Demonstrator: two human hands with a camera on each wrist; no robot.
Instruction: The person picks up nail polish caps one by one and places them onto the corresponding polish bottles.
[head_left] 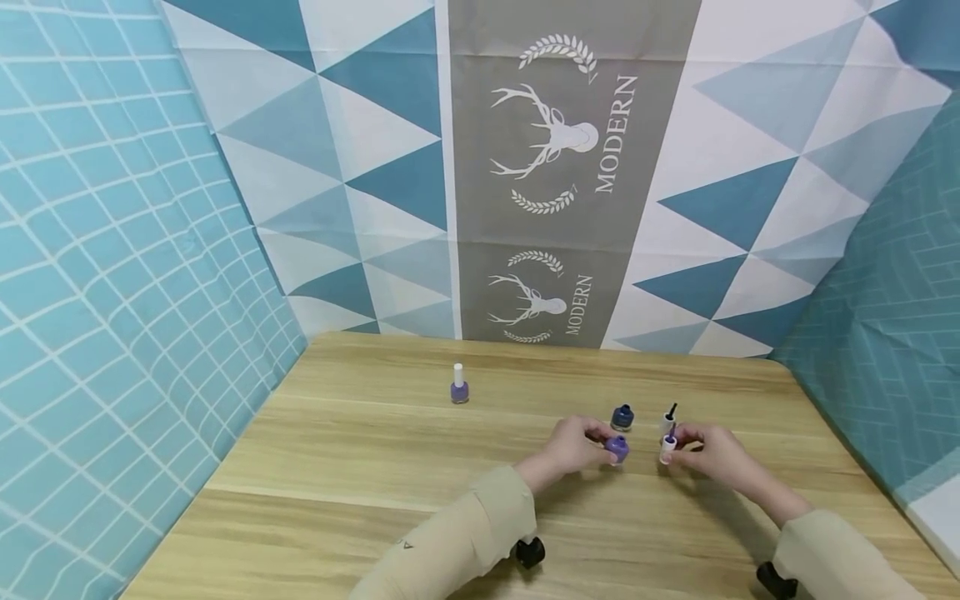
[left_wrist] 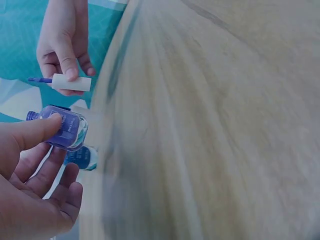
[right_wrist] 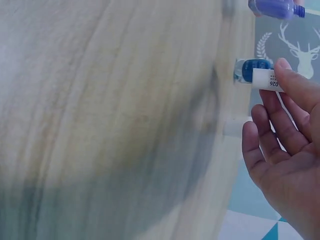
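My left hand (head_left: 572, 447) pinches an uncapped bottle of purple nail polish (head_left: 617, 450), its neck open, between thumb and fingers; the left wrist view shows its glass base and label. To the right, a white nail polish cap (head_left: 667, 451) with a purple brush pointing up is held by my right hand (head_left: 711, 454). Bottle and cap are apart. Just behind them stands an open dark blue nail polish bottle (head_left: 622, 418). A second white cap (head_left: 669, 422) stands on the table beyond my right fingers, its dark brush upward.
A capped purple nail polish bottle (head_left: 459, 390) stands upright farther back on the left of the wooden table (head_left: 337, 442). Patterned cloth hangs behind the table (head_left: 397, 250), with blue tiled cloth at the left (head_left: 112, 275) and teal cloth at the right.
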